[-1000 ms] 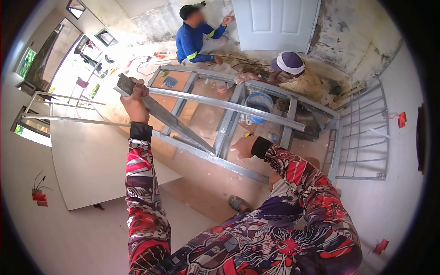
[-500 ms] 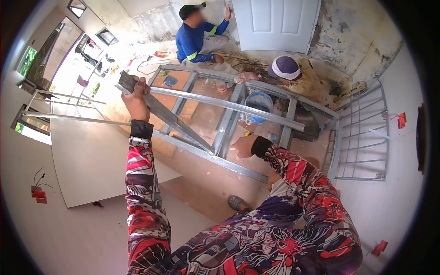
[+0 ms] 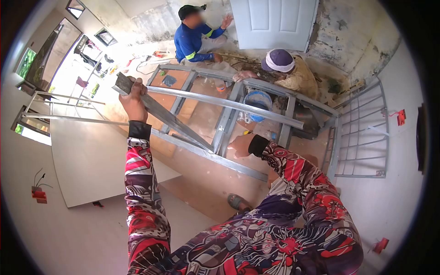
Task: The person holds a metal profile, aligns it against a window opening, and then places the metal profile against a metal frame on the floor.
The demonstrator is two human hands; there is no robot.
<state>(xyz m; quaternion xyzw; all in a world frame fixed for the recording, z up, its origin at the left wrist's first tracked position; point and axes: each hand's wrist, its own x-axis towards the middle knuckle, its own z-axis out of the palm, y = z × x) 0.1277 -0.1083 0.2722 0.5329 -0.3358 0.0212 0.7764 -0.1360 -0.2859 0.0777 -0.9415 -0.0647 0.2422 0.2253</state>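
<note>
My left hand [image 3: 133,103] is closed around the upper part of a grey metal bar [image 3: 172,120], just below its open square end. The bar slants down to the right, and its lower end meets the metal frame [image 3: 240,169] near a crosspiece. A long metal channel [image 3: 220,103] lies across the frame behind the bar. My right hand [image 3: 240,145] hovers low beside that crosspiece, holding nothing I can see; its fingers point left and look loosely extended. Whether they touch the metal is unclear.
Beyond the frame stands a blue bucket [image 3: 259,101]. One person in a blue shirt [image 3: 190,41] crouches by a white door panel [image 3: 275,23]; another in a purple cap [image 3: 280,60] bends at the frame's far side. A metal grille [image 3: 364,133] leans right, a large pale board [image 3: 96,160] left.
My left hand and the bar's upper end have shifted slightly left. My right hand has moved slightly left too. The blue-shirted person's raised hand has come away from the door panel.
</note>
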